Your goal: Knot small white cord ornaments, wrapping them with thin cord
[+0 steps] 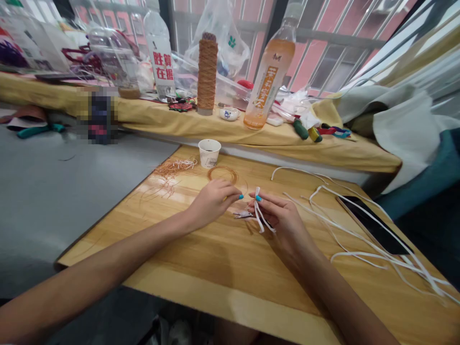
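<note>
My right hand (282, 211) is closed, pinching a short folded piece of white cord (259, 218) between thumb and forefinger. The cord's two ends hang down apart, and a small orange-brown spot shows near the pinch. Small metal snips (244, 215) with pointed tips jut out beneath these fingers; their handles are mostly hidden by the hand. Just to the left, my left hand (219, 199) is closed in a pinch, its blue-nailed thumb towards the cord. Whatever it holds is too fine to make out. Behind it lies a coil of thin copper-coloured wire (235, 176).
A paper cup (209, 155) with dark contents stands beside a heap of short wire and cord bits (168, 170). Long white cords (345, 223) cross a phone (373, 224) at right. On the ledge stand a spool of brown cord (207, 74) and an orange drink bottle (271, 72).
</note>
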The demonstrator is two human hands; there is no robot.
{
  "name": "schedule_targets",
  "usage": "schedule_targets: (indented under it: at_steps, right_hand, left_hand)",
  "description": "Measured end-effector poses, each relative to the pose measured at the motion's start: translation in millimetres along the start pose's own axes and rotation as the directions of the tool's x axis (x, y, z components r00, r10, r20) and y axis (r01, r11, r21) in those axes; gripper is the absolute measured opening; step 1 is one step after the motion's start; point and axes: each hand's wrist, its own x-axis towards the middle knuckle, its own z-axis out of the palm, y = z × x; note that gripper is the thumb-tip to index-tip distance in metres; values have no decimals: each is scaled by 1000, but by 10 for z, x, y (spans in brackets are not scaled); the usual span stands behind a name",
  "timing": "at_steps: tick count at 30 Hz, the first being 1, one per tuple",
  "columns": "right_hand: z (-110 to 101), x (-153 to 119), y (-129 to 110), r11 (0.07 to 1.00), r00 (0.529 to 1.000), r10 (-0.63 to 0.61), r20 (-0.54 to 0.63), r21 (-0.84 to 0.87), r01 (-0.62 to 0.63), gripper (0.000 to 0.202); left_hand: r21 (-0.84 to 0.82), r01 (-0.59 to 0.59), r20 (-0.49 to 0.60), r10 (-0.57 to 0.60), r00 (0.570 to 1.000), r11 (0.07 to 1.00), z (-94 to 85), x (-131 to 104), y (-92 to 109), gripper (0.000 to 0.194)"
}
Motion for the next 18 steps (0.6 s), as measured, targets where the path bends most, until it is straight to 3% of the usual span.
schedule_targets:
  at_steps: [3, 7, 14, 18]
  right_hand:
    - [-6, -1, 2, 999, 1000, 24, 17, 41, -25, 22]
    - [-10, 8, 5, 999, 1000, 25, 0, 34, -25, 20]
    - [-4, 23, 34, 999, 999, 40, -19, 17, -40, 20]
    - [-2, 14, 67, 999, 999, 33, 0, -2, -33, 21]
  left_hand:
    - [176, -161, -2, 164, 987, 971, 19, -37, 10, 20]
    - [250, -266, -30, 282, 959, 931, -5, -55, 40, 19]
    - [310, -385, 12, 401, 916, 869, -28, -69, 28, 14]
    - [286, -367, -4, 384, 923, 885, -7, -81, 37, 13]
